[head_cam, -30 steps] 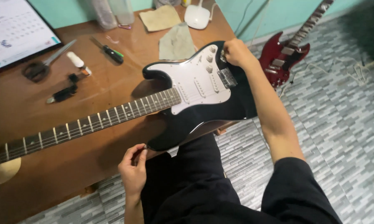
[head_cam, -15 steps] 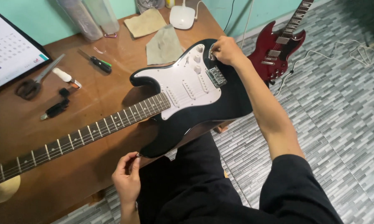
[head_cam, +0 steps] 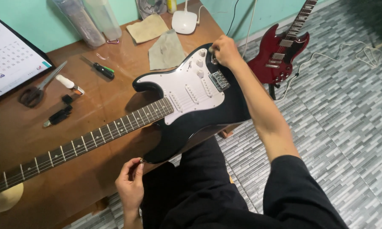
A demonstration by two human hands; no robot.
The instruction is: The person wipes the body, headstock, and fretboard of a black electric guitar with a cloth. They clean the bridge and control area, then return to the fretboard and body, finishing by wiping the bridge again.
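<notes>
I see the black electric guitar [head_cam: 225, 114] with a white pickguard lying face up across the table's [head_cam: 114, 91] near right corner, its body overhanging the edge above my lap and its long neck [head_cam: 80, 146] running away toward the left edge. My right hand [head_cam: 225, 51] rests on the far end of the body just beside the control knobs [head_cam: 199, 62], its grip pressed together around something small that I cannot make out. My left hand [head_cam: 131, 184] is at the lower horn of the body at the near edge, thumb and fingers pinching a small metal part there, seemingly the strap button [head_cam: 141, 160].

Beyond the body, toward the far edge, lie two tan cloths [head_cam: 165, 48], a white round device [head_cam: 184, 21] and some clear plastic containers [head_cam: 91, 21]. Nearer the middle lies a screwdriver [head_cam: 100, 68] with a dark handle, then a small white tube [head_cam: 68, 83], a black clip-like tool [head_cam: 58, 115] and scissors [head_cam: 38, 89]. A desk calendar [head_cam: 8, 63] stands at the far left corner. Off the table, a red electric guitar [head_cam: 280, 55] leans upright on the grey tiled floor [head_cam: 348, 118] by the wall, with a white cable [head_cam: 360, 51] lying loose near it.
</notes>
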